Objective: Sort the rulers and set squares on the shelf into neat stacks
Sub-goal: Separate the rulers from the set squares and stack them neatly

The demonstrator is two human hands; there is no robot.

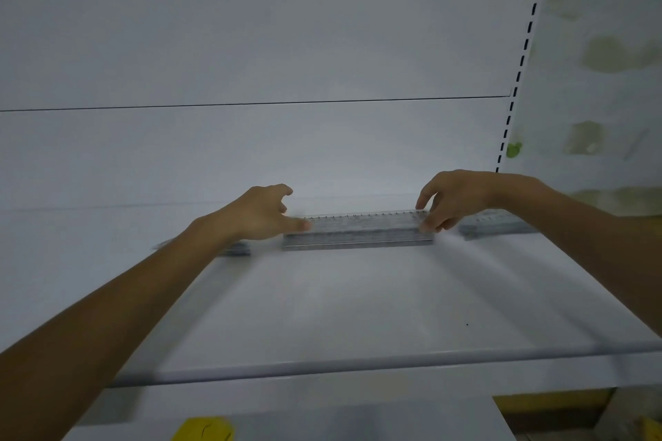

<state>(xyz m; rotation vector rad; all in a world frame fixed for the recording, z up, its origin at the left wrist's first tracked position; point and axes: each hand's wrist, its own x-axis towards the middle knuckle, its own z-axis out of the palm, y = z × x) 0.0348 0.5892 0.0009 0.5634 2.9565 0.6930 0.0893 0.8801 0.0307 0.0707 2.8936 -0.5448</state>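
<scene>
At the far left of the shelf [358, 297] lies a low left stack of rulers [234, 249], mostly hidden behind the left forearm. The left hand [261, 215] is just beside it, to the right. One straight finger of this hand touches the left end of the middle stack of rulers [358, 231]; the other fingers are loosely curled and hold nothing. The middle stack is made of clear rulers and lies flat, lengthwise, far back on the shelf near the back panel [250, 29]. The right hand [451, 199] grips the right end of this stack: its fingers curl over the far edge and the thumb is on the near edge. To the right, partly behind the right wrist, lies a right stack of rulers [494, 224], a little apart from the middle one. The picture is blurred, so I cannot count the rulers. A slotted post [526, 43] stands at the right end of the back panel. Below the shelf, near left, a yellow thing [204, 430] shows.
</scene>
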